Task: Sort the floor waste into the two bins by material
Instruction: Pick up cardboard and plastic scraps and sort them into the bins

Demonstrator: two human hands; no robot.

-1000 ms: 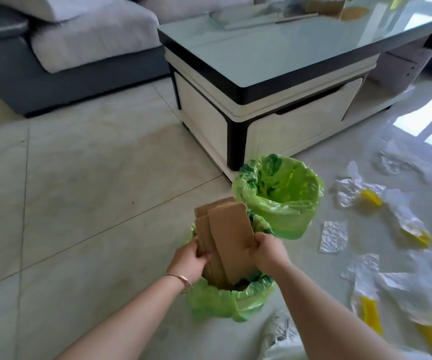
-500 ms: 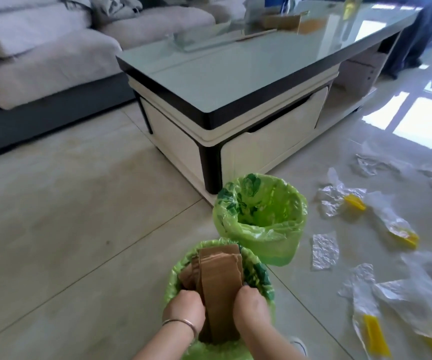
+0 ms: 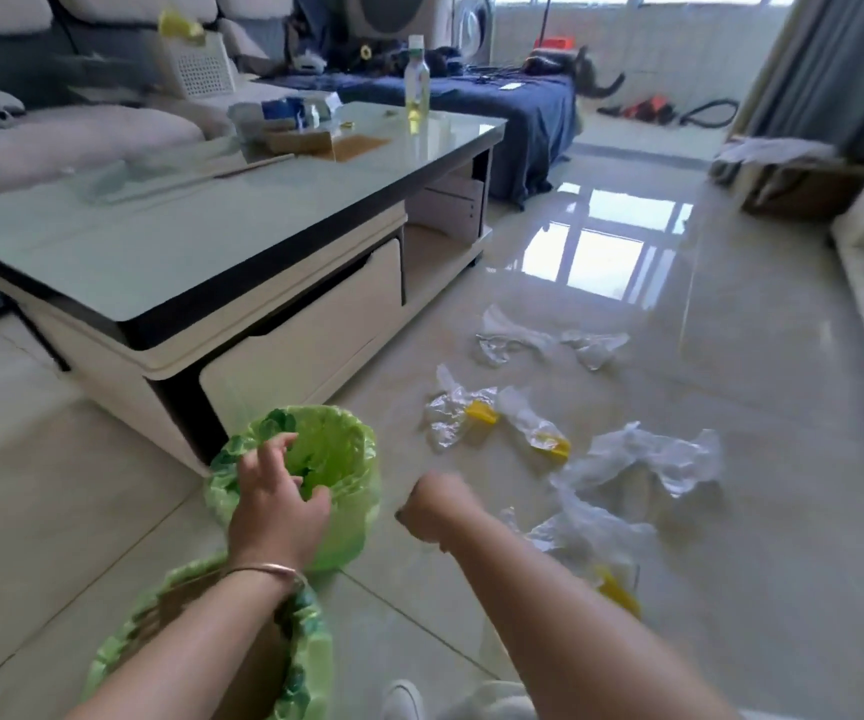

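Coffee table (image 3: 201, 241) noted at 11 o'clock. Far bin (image 3: 352, 511) at centre, apparently empty. Near bin (image 3: 310, 662) at 7 o'clock, holding cardboard (image 3: 180, 605). Plastic wrappers (image 3: 643, 459) at 3 o'clock, unsorted. Left hand (image 3: 274, 506) spread, holding nothing. Right hand (image 3: 432, 506) curled, blurred, probably empty.

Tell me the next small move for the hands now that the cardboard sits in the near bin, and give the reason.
Probably reach the right hand, curled and holding nothing, to the nearest plastic wrapper on the floor just beyond it. The cardboard is already down in the near bin; the far bin, under the open left hand, looks empty, and only plastic lies scattered on the tiles.
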